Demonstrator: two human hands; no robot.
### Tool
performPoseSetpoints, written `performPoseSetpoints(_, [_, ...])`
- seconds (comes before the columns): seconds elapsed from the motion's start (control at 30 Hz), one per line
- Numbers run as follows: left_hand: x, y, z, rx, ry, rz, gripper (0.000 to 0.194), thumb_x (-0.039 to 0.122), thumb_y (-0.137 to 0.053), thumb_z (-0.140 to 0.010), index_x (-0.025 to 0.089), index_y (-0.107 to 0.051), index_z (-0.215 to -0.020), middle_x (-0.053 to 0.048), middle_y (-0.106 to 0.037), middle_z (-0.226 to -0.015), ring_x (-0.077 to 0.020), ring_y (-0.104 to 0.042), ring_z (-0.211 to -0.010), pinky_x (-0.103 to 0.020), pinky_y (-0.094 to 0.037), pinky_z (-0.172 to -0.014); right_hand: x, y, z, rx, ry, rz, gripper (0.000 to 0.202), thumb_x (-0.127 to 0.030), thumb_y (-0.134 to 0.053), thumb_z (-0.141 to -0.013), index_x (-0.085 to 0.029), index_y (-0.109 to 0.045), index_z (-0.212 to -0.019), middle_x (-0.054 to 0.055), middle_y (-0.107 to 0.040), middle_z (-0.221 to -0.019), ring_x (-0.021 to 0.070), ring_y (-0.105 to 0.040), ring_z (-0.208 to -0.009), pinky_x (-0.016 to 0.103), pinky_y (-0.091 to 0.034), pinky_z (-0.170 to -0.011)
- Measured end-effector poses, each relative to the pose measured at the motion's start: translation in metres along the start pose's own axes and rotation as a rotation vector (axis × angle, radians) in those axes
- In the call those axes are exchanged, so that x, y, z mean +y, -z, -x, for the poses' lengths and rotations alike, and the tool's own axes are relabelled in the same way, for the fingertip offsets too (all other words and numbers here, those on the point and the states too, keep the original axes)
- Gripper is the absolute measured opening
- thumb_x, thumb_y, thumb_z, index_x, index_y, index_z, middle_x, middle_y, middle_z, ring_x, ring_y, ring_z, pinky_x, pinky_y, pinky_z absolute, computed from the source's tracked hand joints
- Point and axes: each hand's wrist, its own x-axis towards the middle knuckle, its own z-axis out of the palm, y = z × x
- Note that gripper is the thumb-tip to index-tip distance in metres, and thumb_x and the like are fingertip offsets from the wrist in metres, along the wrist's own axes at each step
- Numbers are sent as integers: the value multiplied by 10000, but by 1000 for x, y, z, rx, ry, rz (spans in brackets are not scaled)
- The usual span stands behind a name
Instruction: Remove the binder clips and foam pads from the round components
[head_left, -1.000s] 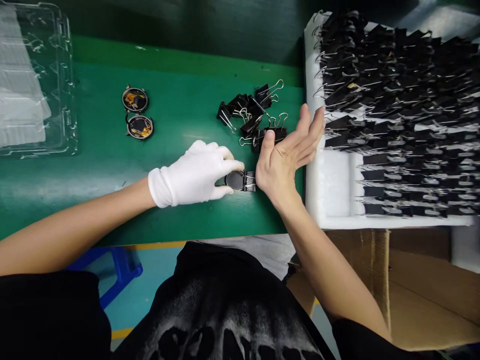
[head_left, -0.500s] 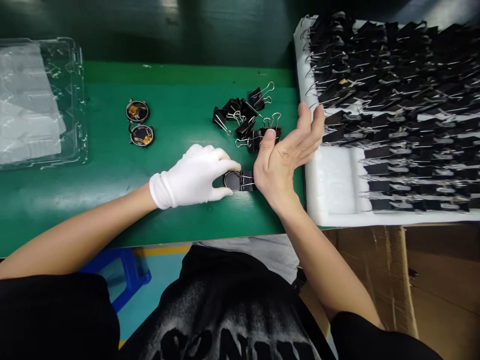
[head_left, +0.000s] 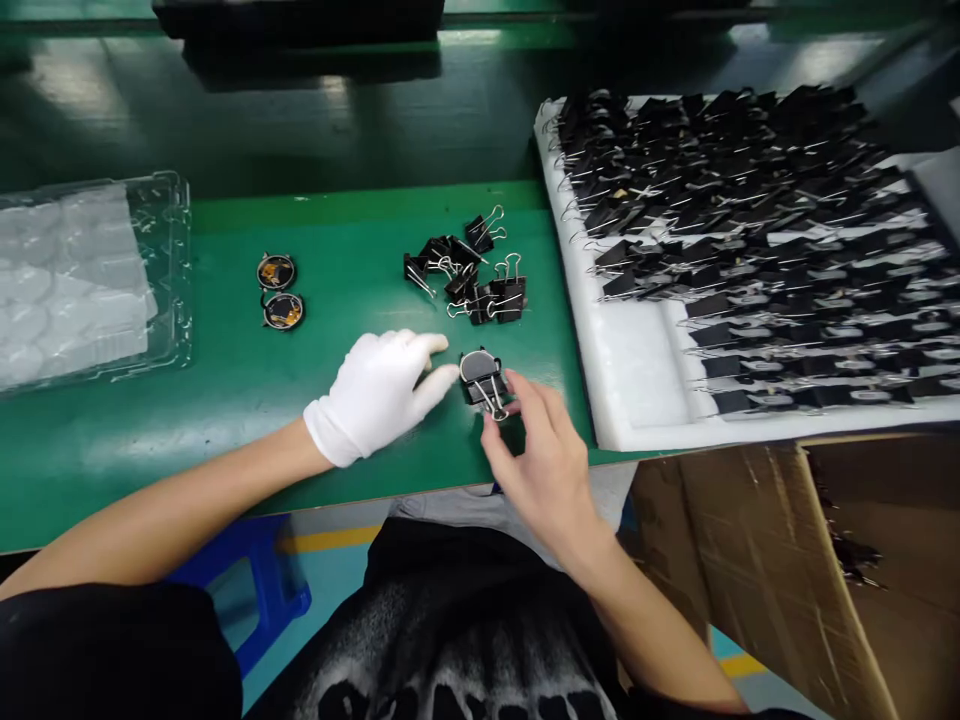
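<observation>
Resting near the table's front edge, small round black disc part (head_left: 474,365) now carries black steel binder clip (head_left: 487,388); bare right hand (head_left: 544,460), earlier raised open-palmed, has dropped to pinch its wire handles, while white-gloved left hand (head_left: 375,392) steadies the disc with loosely spread fingertips.

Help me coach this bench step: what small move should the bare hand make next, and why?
Probably lift the clipped disc across to the bare patch of the white foam tray. The right hand pinches its clip's wire handles, the gloved left hand only touches its edge, and the tray's rows already hold many clips, though what they hold can't be made out.
</observation>
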Motion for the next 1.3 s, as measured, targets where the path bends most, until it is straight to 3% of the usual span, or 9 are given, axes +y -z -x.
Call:
performPoseSetpoints(0.1, [19,8,8,-86,-29,18,482,586,-565,-934,195,-671,-1196,-87,-729,-956,-276,-687,-871,-387,-458,-743,-11,10,5,-125,7,-34,653,-126,-546,-917,-185,-396,-1549,132,-726,-1190,290,-711,-1020,477,-603,-835])
performPoseSetpoints(0.3, [20,14,10,-119,-142,-71,424,454,-567,-959,187,-642,-1279,-118,-735,-1088,-314,-696,-973,-429,-475,-788,3,53,-52,-151,190,143,360,-127,-491,-976,-173,-646,-1298,133,-741,-1122,295,-682,-980,475,-547,-825])
performPoseSetpoints(0.43, [1,9,9,-48,-155,-38,446,523,-584,-968,184,-664,-1248,-99,-749,-1087,-292,-705,-989,-420,-472,-816,25,45,-114,-169,315,323,391,-144,-587,-930,-189,-638,-1315,161,-660,-1246,322,-615,-1097,467,-496,-873])
performPoseSetpoints(0.57, [-10,3,11,-32,-190,-91,454,608,-596,-946,180,-718,-1036,-89,-739,-926,-283,-698,-880,-404,-432,-745,36,30,-142,-267,428,436,181,-125,-583,-936,-193,-694,-1061,131,-676,-1152,297,-603,-1061,458,-439,-892])
performPoseSetpoints(0.67, [-13,0,11,-18,-246,-127,431,564,-517,-1006,185,-722,-1008,-83,-730,-868,-263,-683,-821,-389,-390,-700,36,35,-141,-200,379,343,64,-180,-609,-947,-204,-659,-916,85,-712,-1011,267,-634,-973,456,-425,-914])
performPoseSetpoints(0.8, [-13,-3,11,2,-268,-141,418,529,-484,-1032,192,-730,-1026,-82,-730,-851,-252,-673,-781,-375,-351,-661,29,51,-123,-46,-6,-25,142,-308,-633,-948,-228,-606,-834,36,-714,-795,219,-664,-734,360,-474,-722])
performPoseSetpoints(0.93, [-16,-4,8,18,-283,-196,453,542,-456,-1042,186,-735,-1025,-83,-714,-783,-257,-667,-730,-373,-328,-638,21,45,-90,-265,-256,-189,240,-430,-661,-934,-243,-608,-795,16,-713,-708,203,-653,-601,322,-445,-596])
performPoseSetpoints(1.13, [-36,5,4,-51,-437,-202,565,630,-431,-1025,186,-668,-1280,-70,-730,-797,-230,-655,-658,-363,-360,-648,15,36,-73,-413,-236,112,371,-547,-608,-962,-222,-581,-784,39,-657,-763,215,-624,-695,332,-432,-644])
performPoseSetpoints(1.3, [-48,10,1,-103,-503,-196,555,656,-382,-1034,229,-730,-969,-51,-683,-684,-201,-620,-590,-345,-289,-592,10,27,-93,-17,3,186,274,-457,-510,-1026,-209,-627,-1038,108,-612,-1020,275,-602,-996,453,-488,-891])
